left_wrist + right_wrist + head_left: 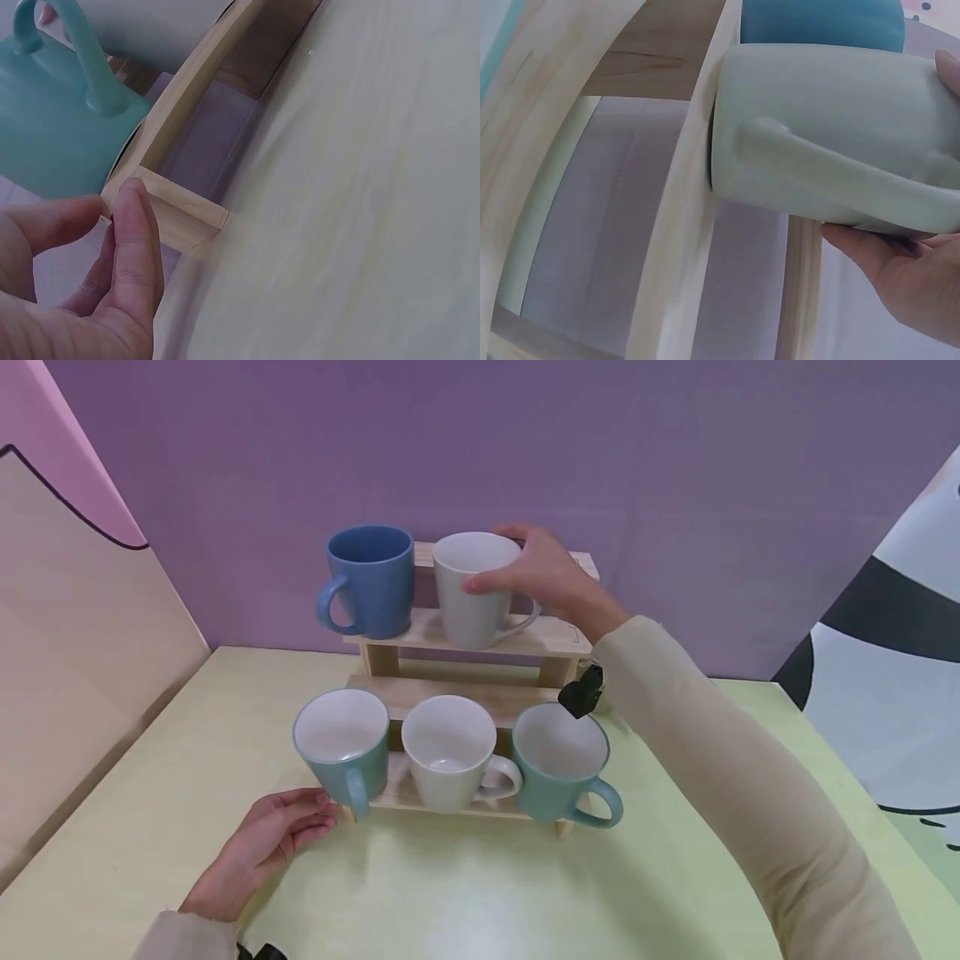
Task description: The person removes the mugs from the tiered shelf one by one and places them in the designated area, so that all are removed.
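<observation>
A tiered wooden rack (416, 689) holds mugs on two levels. My right hand (543, 572) grips a white mug (463, 618) round its upper body, thumb in front and fingers behind. In the right wrist view that mug's base sits right at the shelf edge (676, 202), handle outward. At the lower left, my left hand (273, 835) pinches the front corner of the bottom shelf (161, 139) between thumb and fingertips. Just above those fingers stands a teal mug (341, 760) with its handle facing forward.
A blue mug (382, 589) stands left of the held one. A second white mug (442, 777) and another teal mug (551, 789) stand on the bottom level. Under the rack is a pale table (465, 902), with a purple wall (675, 510) behind.
</observation>
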Motion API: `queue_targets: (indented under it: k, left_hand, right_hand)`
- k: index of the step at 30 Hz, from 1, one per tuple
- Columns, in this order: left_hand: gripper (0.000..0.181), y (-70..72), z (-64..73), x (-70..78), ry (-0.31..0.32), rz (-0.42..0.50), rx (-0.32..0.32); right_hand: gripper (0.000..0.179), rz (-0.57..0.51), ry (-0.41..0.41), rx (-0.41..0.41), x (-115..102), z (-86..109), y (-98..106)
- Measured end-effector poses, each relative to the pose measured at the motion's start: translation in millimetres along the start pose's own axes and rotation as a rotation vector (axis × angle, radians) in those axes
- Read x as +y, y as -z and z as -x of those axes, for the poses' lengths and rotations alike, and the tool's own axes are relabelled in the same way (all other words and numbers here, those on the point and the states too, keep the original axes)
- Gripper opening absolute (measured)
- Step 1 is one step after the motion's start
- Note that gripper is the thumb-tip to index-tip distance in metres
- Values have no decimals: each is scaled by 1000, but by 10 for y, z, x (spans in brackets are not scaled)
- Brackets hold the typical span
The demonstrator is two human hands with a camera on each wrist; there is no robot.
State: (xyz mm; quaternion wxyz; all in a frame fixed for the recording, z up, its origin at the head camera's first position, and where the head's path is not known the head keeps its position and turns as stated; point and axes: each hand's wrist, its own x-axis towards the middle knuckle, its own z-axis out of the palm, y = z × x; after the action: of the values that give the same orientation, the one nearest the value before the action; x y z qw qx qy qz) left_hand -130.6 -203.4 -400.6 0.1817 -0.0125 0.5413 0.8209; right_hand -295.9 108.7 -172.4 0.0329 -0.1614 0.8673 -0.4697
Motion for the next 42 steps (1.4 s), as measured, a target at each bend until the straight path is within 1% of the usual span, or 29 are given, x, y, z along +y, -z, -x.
queue_targets:
  k: [2, 5, 13, 22, 25, 32, 36, 39, 42]
  left_hand:
    - [19, -3, -20, 17, -2, -9, 17]
    - [19, -7, -41, 34, 1, -19, 27]
    - [21, -11, -37, 47, 18, -31, 50]
    - [18, -42, -50, 80, 8, -11, 26]
    - [18, -49, -62, 79, 6, -14, 30]
    - [15, -47, -76, 76, 13, -17, 44]
    - [15, -56, -75, 80, 1, -27, 43]
    - [15, -75, -79, 79, -10, -23, 40]
    - [15, -87, -82, 72, -7, -11, 37]
  right_hand:
    - [73, -5, 14, 7, 1, 20, 50]
    - [70, -11, 20, 22, 3, 61, 118]
    - [72, 30, -11, 51, 13, 168, 261]
    - [70, 26, -13, 83, 13, 287, 418]
    - [69, 19, -12, 86, 14, 323, 455]
    - [65, -35, 1, 89, 28, 399, 543]
    - [66, -18, -5, 105, 43, 429, 598]
    - [67, -3, -21, 117, 63, 461, 642]
    - [70, -2, -38, 117, 92, 500, 688]
